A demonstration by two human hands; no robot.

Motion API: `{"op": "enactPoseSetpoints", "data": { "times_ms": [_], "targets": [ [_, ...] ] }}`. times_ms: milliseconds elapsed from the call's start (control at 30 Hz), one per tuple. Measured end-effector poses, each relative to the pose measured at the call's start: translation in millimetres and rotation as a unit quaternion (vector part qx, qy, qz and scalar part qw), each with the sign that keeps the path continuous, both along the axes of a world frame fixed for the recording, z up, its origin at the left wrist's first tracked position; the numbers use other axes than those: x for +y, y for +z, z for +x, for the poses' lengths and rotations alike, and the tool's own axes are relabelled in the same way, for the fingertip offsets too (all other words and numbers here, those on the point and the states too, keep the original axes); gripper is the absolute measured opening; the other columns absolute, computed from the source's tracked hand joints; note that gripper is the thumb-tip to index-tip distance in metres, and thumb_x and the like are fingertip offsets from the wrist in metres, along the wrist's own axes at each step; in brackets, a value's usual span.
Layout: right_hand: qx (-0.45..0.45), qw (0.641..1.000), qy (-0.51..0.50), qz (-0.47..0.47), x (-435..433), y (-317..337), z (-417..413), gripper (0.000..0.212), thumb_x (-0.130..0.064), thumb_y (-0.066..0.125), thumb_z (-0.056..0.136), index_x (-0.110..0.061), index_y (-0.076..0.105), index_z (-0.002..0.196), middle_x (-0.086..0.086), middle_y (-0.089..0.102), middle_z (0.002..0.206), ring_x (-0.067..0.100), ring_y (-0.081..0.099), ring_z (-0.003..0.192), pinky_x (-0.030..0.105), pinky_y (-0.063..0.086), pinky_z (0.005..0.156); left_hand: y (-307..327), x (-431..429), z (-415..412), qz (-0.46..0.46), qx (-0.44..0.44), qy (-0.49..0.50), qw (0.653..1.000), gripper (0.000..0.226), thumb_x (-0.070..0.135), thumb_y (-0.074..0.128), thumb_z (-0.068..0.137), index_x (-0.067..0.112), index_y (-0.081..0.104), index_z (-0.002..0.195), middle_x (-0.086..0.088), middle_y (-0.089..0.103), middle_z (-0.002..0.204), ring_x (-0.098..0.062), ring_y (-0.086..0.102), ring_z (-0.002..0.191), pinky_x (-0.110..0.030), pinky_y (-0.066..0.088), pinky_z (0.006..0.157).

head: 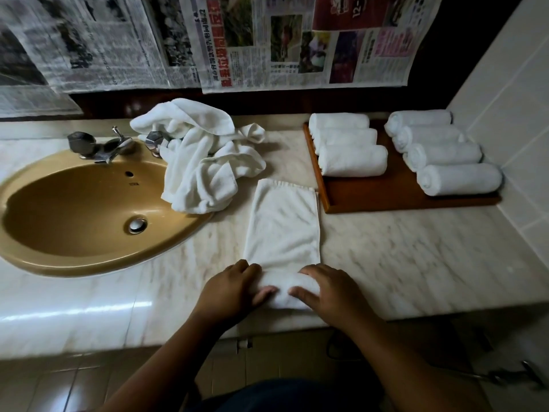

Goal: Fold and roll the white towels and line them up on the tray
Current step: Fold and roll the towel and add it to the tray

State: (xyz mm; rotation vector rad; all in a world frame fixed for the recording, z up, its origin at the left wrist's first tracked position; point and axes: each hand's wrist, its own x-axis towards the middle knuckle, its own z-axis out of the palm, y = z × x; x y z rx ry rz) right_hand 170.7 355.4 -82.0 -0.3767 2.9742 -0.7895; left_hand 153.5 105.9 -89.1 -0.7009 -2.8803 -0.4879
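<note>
1. Dim, warm light; the frame's corners fall dark.
2. A bright glare streak lies on the counter [89,315], left of the left hand [230,291].
3. That hand, the right hand [329,294] and the towel [282,227] they grip look softly blurred.
4. Wide-angle bending shows far above the hands.

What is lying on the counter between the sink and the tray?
In the head view, a heap of loose towels and one folded towel lie between the sink and the tray.

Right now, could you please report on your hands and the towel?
Left hand, right hand both curled on rolled near end of folded white towel. Seven rolled white towels on brown wooden tray. Crumpled white towel heap by tan sink, path clear.
</note>
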Motion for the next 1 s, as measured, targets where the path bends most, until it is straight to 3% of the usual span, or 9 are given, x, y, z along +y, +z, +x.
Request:
{"op": "enactPoseSetpoints", "data": {
  "times_ms": [167,267,400,533,600,667,800,900,1000],
  "targets": [
    [0.118,0.989,-0.035,0.082,-9.5,-5.1,-3.9,0.052,-0.06,0.033,0.101,-0.022,0.068,0.092,-0.002,0.066,0.084,0.022,0.061,0.072,0.034,0.044,0.065,1.0,4.8,-0.7,-0.002,-0.065,0.055,0.996,0.061,0.08,0.028,0.088,0.025,0.053,0.087,0.005,0.052,0.076,-0.021,0.057,0.065,-0.035,0.044,0.052],
    [0.136,0.986,-0.051,0.083,-15.4,-3.5,-2.6,0.038,-0.045,0.037,0.101,-0.02,0.063,0.086,0.0,0.058,0.083,0.023,0.054,0.072,0.036,0.042,0.061,0.6,8.1,0.0,0.015,-0.093,0.07,0.993,0.058,0.079,0.028,0.088,0.025,0.049,0.081,0.005,0.051,0.07,-0.017,0.054,0.064,-0.034,0.041,0.054],
    [0.117,0.991,-0.066,0.025,-16.7,-13.4,-0.3,0.036,-0.044,0.037,0.102,-0.021,0.061,0.088,-0.001,0.056,0.087,0.021,0.053,0.079,0.036,0.044,0.061,0.9,10.2,0.9,0.03,-0.116,0.085,0.989,0.057,0.079,0.028,0.088,0.026,0.048,0.08,0.006,0.051,0.071,-0.016,0.054,0.066,-0.033,0.039,0.054],
    [0.101,0.983,-0.097,-0.12,-16.5,-21.1,-2.9,0.038,-0.051,0.042,0.101,-0.021,0.065,0.094,-0.008,0.058,0.094,0.01,0.057,0.086,0.032,0.052,0.071,2.5,12.3,11.4,0.167,-0.142,0.141,0.965,0.047,0.075,0.045,0.085,0.035,0.057,0.106,0.017,0.056,0.101,-0.006,0.058,0.084,-0.028,0.049,0.069],
    [0.101,0.978,-0.111,-0.145,-18.6,-21.9,-2.6,0.042,-0.054,0.041,0.101,-0.021,0.066,0.094,-0.009,0.058,0.094,0.008,0.057,0.086,0.031,0.053,0.072,1.0,11.1,15.2,0.203,-0.159,0.141,0.956,0.048,0.076,0.044,0.085,0.038,0.055,0.111,0.019,0.055,0.109,-0.003,0.058,0.091,-0.023,0.049,0.073],
    [0.114,0.979,-0.105,-0.133,-19.8,-22.7,-2.3,0.041,-0.05,0.043,0.102,-0.017,0.066,0.091,-0.007,0.058,0.091,0.009,0.057,0.081,0.031,0.052,0.068,0.1,11.1,18.5,0.148,-0.128,0.113,0.974,0.049,0.074,0.04,0.088,0.036,0.057,0.114,0.014,0.054,0.115,-0.008,0.057,0.097,-0.025,0.049,0.074],
    [0.116,0.985,-0.106,-0.075,-18.1,-22.4,-12.5,0.046,-0.046,0.037,0.103,-0.015,0.059,0.078,-0.003,0.054,0.076,0.013,0.052,0.065,0.04,0.049,0.055,-3.1,19.7,21.3,0.007,0.065,0.021,0.998,0.047,0.056,0.039,0.098,0.021,0.065,0.117,-0.002,0.062,0.113,-0.023,0.055,0.102,-0.037,0.049,0.081],
    [0.137,0.986,-0.093,-0.01,-19.5,-14.3,-21.5,0.043,-0.041,0.037,0.103,-0.016,0.057,0.075,0.0,0.053,0.072,0.018,0.05,0.063,0.04,0.046,0.054,-2.3,26.4,13.4,0.006,0.038,0.04,0.998,0.044,0.054,0.037,0.1,0.022,0.065,0.113,0.003,0.064,0.095,-0.017,0.057,0.082,-0.032,0.049,0.07],
    [0.169,0.984,-0.032,0.046,-21.3,-11.8,-17.0,0.035,-0.038,0.039,0.103,-0.017,0.066,0.094,0.001,0.06,0.091,0.02,0.054,0.08,0.037,0.047,0.066,0.0,28.2,2.1,0.002,0.006,0.076,0.997,0.041,0.051,0.034,0.101,0.025,0.065,0.097,0.006,0.06,0.08,-0.015,0.052,0.068,-0.032,0.046,0.061]
  ]
}}
